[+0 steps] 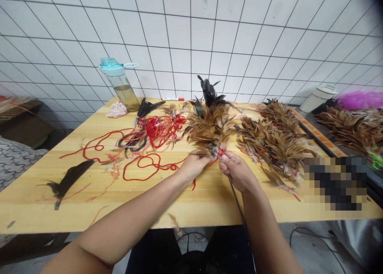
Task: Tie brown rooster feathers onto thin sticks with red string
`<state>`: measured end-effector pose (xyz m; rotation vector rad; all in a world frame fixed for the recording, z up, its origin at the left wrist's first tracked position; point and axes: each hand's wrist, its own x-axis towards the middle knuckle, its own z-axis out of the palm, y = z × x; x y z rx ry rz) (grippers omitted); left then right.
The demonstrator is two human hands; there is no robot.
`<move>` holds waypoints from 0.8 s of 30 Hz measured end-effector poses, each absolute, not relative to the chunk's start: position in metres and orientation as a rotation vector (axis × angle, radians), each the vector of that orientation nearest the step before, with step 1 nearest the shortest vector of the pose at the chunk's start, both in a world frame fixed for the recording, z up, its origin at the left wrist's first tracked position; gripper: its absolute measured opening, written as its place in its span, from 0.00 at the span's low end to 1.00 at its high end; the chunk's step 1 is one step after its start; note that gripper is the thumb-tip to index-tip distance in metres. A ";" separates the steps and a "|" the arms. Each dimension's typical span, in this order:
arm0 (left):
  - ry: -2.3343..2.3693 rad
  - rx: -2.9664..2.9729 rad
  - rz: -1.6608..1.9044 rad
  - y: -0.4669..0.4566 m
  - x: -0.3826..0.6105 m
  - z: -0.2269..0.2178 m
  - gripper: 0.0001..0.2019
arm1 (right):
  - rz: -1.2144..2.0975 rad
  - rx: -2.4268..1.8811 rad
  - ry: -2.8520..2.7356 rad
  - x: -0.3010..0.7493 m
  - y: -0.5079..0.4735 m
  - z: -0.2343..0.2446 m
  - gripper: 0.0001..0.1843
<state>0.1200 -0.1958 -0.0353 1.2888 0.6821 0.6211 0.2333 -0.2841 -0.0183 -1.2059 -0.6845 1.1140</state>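
Feather bundle was held over wood table, w/ left hand pressed closed around its base, right hand pinching red cord at same base, dark rod running down past right palm, and brown feather pile just beside.

White square tiles with black grout cover the wall beyond the grip. A pale wooden table runs beneath and to both sides of it. Below and right of the grip, dark cables cross the grey floor. A brown box sits low at far left.
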 end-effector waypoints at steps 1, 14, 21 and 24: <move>0.655 1.262 0.609 -0.197 0.119 -0.034 0.14 | 1.086 -1.220 -0.679 0.232 -0.284 -0.017 0.22; 0.616 1.097 0.530 -0.200 0.115 -0.032 0.19 | 0.495 -2.000 -1.171 0.216 -0.282 -0.027 0.08; 0.640 1.087 0.529 -0.203 0.118 -0.040 0.19 | 0.333 -2.339 -1.232 0.185 -0.283 -0.013 0.14; 0.601 0.969 0.517 -0.201 0.117 -0.038 0.20 | 0.347 -2.169 -1.292 0.189 -0.287 -0.012 0.21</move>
